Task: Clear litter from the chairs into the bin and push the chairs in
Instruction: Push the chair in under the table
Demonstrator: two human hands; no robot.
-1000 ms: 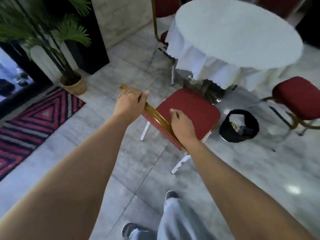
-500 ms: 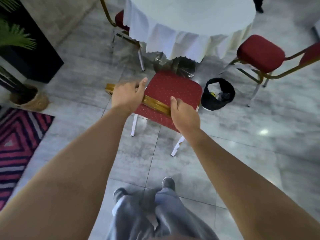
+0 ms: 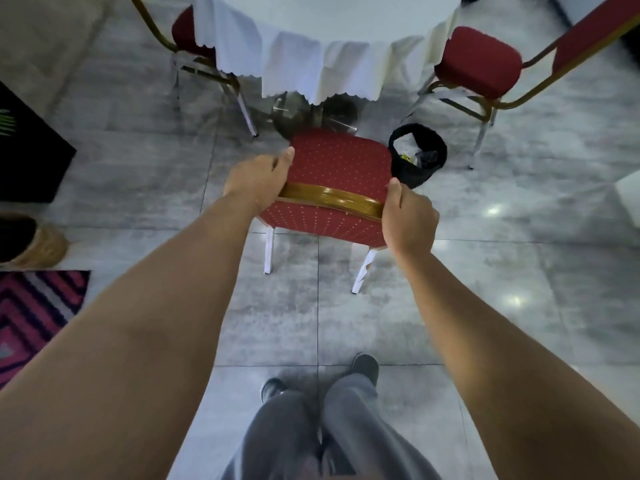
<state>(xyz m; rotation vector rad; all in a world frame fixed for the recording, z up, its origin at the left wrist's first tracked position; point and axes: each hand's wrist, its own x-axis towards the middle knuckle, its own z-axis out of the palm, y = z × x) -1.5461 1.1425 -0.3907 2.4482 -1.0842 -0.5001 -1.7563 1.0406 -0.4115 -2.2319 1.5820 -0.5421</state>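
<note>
A red chair (image 3: 341, 164) with a gold top rail stands in front of me, its seat facing the round table (image 3: 329, 39) draped in a white cloth. My left hand (image 3: 258, 180) grips the left end of the chair's backrest. My right hand (image 3: 408, 218) grips the right end. The seat is bare, with no litter on it. A black bin (image 3: 417, 155) holding some litter stands on the floor just right of the seat.
A second red chair (image 3: 479, 62) stands at the table's right, and a third (image 3: 187, 32) at its left, partly under the cloth. A patterned rug (image 3: 34, 306) and a woven plant pot (image 3: 34, 242) lie at the left. My feet stand on grey tiles behind the chair.
I have stepped round behind the chair and it has turned square to the table. My hands have spread to the two ends of the backrest.
</note>
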